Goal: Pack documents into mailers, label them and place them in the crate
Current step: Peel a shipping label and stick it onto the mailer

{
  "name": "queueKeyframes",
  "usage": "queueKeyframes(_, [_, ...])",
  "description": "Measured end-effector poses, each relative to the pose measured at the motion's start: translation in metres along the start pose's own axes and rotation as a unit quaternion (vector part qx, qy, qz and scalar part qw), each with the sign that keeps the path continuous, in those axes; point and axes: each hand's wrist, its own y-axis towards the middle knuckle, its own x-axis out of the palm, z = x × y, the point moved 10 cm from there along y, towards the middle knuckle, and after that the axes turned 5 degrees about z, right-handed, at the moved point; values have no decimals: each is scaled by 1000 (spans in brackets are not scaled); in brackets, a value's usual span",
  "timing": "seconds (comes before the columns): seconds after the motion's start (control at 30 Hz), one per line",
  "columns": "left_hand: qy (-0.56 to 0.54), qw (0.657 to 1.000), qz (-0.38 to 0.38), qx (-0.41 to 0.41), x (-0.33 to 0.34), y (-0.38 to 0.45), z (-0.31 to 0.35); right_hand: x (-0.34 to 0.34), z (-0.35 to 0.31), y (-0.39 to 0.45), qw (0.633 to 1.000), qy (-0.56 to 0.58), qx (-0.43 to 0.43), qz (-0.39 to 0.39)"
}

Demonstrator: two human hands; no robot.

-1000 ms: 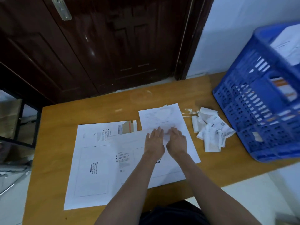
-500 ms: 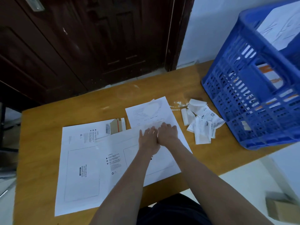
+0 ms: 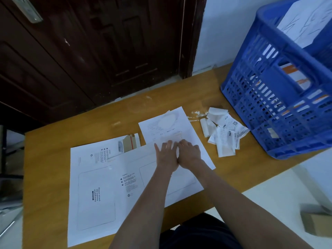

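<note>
The print on the white paper document (image 3: 177,124) is too faint to be read, and its near edge is hidden under both hands; the blue slatted plastic crate (image 3: 280,97) is cut off at the right, white mailers being glimpsed inside; the left hand (image 3: 166,157) is laid flat, fingers straight, on the upper white cardboard mailer (image 3: 149,174) at the document's edge; the right hand (image 3: 188,152) is pressed beside it, its grip not discernible; a second white cardboard mailer (image 3: 89,194) lies beneath on the wooden table (image 3: 53,141); crumpled white label backings (image 3: 223,133) lie near the crate.
</note>
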Motion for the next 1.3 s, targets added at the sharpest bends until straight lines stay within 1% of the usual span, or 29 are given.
queueKeyframes(0.07, [10,1000,-2,-5,5,-1,0,5,3,-3,1000,17,-4,1])
queueKeyframes(0.17, [11,1000,21,-4,2,0,3,7,8,-5,998,57,-5,5])
queueKeyframes(0.23, [-13,1000,18,-5,-2,5,1,7,10,-3,997,79,-13,0])
queueKeyframes(0.27, [-37,999,9,-14,-4,8,-2,5,12,-3,995,100,-13,0])
queueKeyframes(0.3, [-76,996,15,-37,-9,12,-6,0,16,-3,991,137,-5,10])
queueKeyframes(0.33, [-125,988,49,-76,-20,14,-13,-6,21,-3,983,183,6,30])
queueKeyframes(0.37, [-176,970,112,-124,-35,13,-23,-14,28,-4,972,227,16,63])
queueKeyframes(0.4, [-223,940,197,-167,-53,8,-30,-24,35,-6,960,260,20,105])
queueKeyframes(0.43, [-264,906,271,-192,-69,0,-32,-32,43,-10,949,278,21,148])
queueKeyframes(0.47, [-305,881,306,-195,-78,-3,-27,-37,52,-13,940,286,23,182])
queueKeyframes(0.5, [-349,869,300,-181,-81,0,-16,-40,63,-17,933,292,34,206])
queueKeyframes(0.57, [-418,870,219,-141,-73,15,20,-38,90,-24,919,306,86,232])
queueKeyframes(0.63, [-417,888,140,-136,-58,28,51,-36,120,-35,905,310,138,256])
queueKeyframes(0.67, [-400,898,119,-143,-51,32,62,-35,132,-41,908,288,157,261])
queueKeyframes(0.7, [-383,905,108,-148,-46,34,71,-36,141,-47,920,244,166,259])
queueKeyframes(0.77, [-340,922,111,-152,-40,38,84,-32,152,-53,950,153,156,225])
queueKeyframes(0.83, [-298,934,120,-156,-35,43,93,-22,163,-56,961,138,158,178])
queueKeyframes(0.9, [-278,941,100,-165,-26,48,100,-14,173,-60,958,150,175,168])
queueKeyframes(0.97, [-288,939,66,-178,-14,52,105,-11,182,-64,948,163,195,189])
queueKeyframes(1.03, [-285,940,48,-184,-5,56,108,-5,187,-65,943,181,207,189])
queueKeyframes(1.13, [-285,940,42,-180,5,65,112,2,192,-63,937,218,213,174])
queueKeyframes(1.23, [-326,929,30,-174,3,61,123,7,194,-61,933,240,211,168])
queueKeyframes(1.3, [-343,923,43,-172,0,60,129,6,196,-62,931,235,216,178])
